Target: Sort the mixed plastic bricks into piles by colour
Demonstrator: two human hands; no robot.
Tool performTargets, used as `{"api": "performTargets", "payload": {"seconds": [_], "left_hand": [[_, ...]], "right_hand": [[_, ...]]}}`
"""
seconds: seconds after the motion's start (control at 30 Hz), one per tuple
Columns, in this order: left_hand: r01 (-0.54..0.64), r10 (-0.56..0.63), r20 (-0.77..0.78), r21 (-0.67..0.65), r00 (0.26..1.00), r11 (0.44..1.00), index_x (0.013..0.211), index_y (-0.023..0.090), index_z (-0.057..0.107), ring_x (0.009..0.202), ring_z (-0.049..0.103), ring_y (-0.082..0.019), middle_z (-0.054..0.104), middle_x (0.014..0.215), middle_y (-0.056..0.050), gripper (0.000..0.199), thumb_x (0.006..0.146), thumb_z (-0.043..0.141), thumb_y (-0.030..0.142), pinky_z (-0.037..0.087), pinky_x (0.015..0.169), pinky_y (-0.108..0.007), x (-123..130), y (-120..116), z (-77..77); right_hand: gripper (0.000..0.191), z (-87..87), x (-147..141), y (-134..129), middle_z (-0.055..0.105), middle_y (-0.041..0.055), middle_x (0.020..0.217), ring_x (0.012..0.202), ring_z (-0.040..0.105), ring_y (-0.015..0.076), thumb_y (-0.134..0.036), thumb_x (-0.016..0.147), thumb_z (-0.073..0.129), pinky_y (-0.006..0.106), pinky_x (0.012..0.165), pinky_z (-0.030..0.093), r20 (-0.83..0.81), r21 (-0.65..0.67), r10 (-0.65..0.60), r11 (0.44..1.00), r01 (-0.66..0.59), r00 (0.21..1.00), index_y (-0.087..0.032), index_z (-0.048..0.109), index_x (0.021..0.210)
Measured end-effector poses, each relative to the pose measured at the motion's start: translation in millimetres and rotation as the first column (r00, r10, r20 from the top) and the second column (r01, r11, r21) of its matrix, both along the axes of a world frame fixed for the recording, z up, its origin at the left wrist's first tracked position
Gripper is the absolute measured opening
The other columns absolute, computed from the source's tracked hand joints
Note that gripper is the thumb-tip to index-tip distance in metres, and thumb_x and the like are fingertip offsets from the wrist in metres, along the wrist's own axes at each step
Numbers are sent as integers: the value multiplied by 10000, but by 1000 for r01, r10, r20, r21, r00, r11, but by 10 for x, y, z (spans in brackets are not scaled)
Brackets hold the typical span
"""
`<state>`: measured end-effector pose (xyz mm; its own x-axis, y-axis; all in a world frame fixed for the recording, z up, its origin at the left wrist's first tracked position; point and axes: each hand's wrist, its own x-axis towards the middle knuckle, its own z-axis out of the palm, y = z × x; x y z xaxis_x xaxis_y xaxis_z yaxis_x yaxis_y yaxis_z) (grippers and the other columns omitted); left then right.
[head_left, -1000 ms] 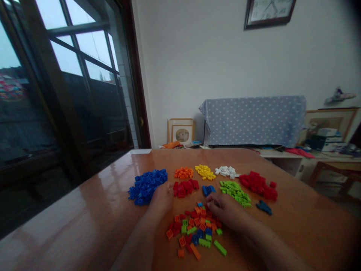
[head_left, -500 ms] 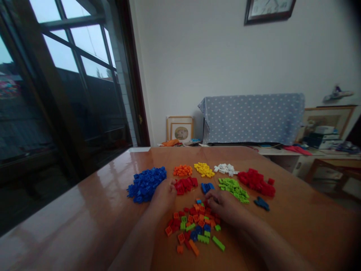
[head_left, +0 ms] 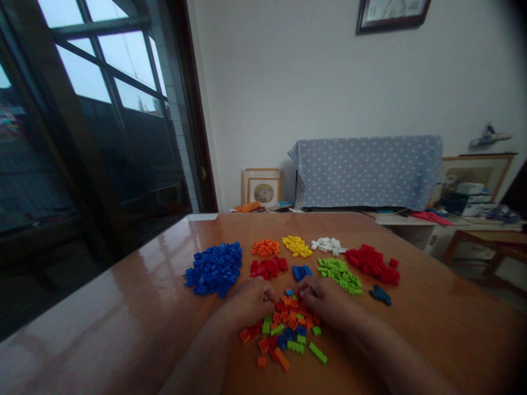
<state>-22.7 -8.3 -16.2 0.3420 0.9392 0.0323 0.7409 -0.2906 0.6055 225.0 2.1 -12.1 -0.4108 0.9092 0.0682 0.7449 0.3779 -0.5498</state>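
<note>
A mixed heap of toy building bricks, in orange, red, green and blue, lies on the near part of the table. My left hand is at its upper left edge, fingers curled; whatever they hold, if anything, is hidden. On the heap's upper right, my right hand has its fingers bent together close to the bricks, and I cannot make out anything in them. Just beyond my left hand lies a pile of red bricks. A few blue pieces sit just past my right fingertips.
Sorted piles stand around: blue bricks on the left, orange, yellow and white behind, lime green and red on the right. Dark teal pieces lie nearby on the glossy wooden table.
My left hand has come from beside the blue pile towards me and to the right, up to the mixed heap. My right hand stays almost where it was.
</note>
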Motion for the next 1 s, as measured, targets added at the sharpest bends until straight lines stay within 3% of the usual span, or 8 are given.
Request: {"api": "performTargets", "payload": {"seconds": [0.17, 0.37, 0.67, 1.0], "left_hand": [[-58, 57, 69, 7, 996, 998, 832, 162, 687, 672, 566, -113, 667, 791, -4, 155, 732, 573, 197, 321, 529, -190, -42, 105, -69], [-323, 301, 194, 97, 934, 941, 881, 157, 643, 590, 496, -100, 594, 682, 18, 147, 828, 526, 227, 281, 529, -205, -142, 275, -20], [-314, 301, 105, 154, 948, 937, 896, 167, 642, 601, 508, -99, 592, 679, 22, 136, 834, 521, 157, 294, 575, -209, -147, 371, -157], [-328, 318, 91, 143, 944, 934, 990, 164, 660, 610, 523, -125, 575, 626, 24, 258, 827, 474, 88, 346, 612, -223, -84, 273, 19]], "right_hand": [[214, -16, 3, 9, 709, 17, 844, 720, 589, 154, -324, 907, 505, 238, 607, 324, -5, -4, 8, 1000, -8, 1000, -236, 683, 989], [222, 23, -2, -11, 714, 13, 865, 727, 599, 154, -316, 913, 494, 241, 594, 322, -26, -24, 13, 1000, -13, 1000, -251, 685, 1003], [225, 19, 16, -5, 713, 12, 870, 746, 604, 160, -321, 913, 491, 251, 628, 342, -35, -2, 25, 1000, -25, 999, -249, 681, 1009], [219, 63, 6, -18, 697, 13, 839, 690, 571, 141, -330, 914, 499, 240, 575, 294, -16, -30, 5, 1000, -5, 1000, -235, 678, 997]]}}
